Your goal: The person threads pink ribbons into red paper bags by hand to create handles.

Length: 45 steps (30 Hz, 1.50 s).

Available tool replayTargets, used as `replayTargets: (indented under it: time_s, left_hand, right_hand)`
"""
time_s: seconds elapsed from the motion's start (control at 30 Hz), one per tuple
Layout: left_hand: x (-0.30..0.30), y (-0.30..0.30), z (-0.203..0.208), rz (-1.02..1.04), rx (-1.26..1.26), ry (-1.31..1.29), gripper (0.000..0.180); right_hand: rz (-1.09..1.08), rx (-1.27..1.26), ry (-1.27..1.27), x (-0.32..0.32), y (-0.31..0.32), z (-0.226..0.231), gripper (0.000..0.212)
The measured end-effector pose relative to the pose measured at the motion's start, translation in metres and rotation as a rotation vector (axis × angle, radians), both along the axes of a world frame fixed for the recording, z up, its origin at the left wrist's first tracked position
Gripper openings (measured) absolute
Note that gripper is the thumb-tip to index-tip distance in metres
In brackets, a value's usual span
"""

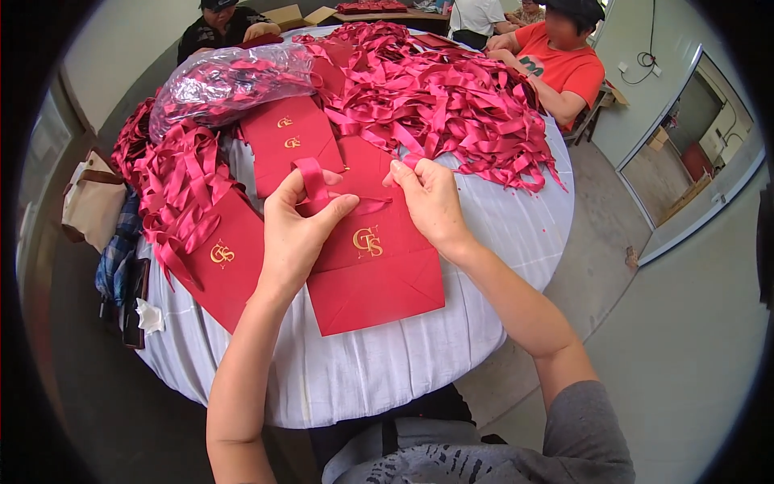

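A flat red paper bag (376, 292) with a gold emblem lies in front of me, its folded bottom end toward me. Over its upper part, my left hand (302, 222) pinches a pinkish-red ribbon (311, 178), which loops up above the fingers. A pointed tail of ribbon sticks out past the thumb to the right. My right hand (427, 198) is closed in a pinch at the bag's upper right, on a piece of ribbon (412, 160) at its fingertips. Whether both hands hold the same ribbon is hidden.
A white-clothed round table (516, 242) carries a large ribbon heap (451, 97), a second ribbon pile (181, 173), a clear plastic bag of ribbons (234, 81) and more red bags (290, 133). People sit at the far side. A bag (93, 202) and crumpled tissue (149, 316) are at left.
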<state>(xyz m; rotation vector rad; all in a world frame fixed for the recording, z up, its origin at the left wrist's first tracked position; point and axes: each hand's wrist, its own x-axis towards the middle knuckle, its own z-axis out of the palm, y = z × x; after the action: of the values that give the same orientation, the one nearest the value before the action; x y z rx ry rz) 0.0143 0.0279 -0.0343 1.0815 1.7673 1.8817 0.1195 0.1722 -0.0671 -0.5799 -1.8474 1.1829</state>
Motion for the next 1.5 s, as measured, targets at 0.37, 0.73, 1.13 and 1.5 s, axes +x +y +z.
replayTargets:
  time_s: [0.37,0.73,1.13,1.5]
  left_hand:
    - [-0.008,-0.001,0.001,0.044,0.084,-0.204,0.020]
    - [0.008,-0.010,0.022,-0.095,0.169,0.185,0.046]
    - [-0.012,-0.015,0.015,-0.171,0.123,-0.328,0.025]
    - [-0.027,-0.006,-0.001,-0.123,0.025,-0.639,0.030]
  right_hand:
    - [0.499,-0.422,0.076,0.010,0.008,0.023,0.022]
    - [-0.103,0.745,0.136,0.016,-0.033,0.087,0.017]
    - [0.668,-0.248,0.126,-0.010,0.002,0.084,0.048]
    - [0.184,0.522,-0.338,-0.011,0.026,0.048,0.023]
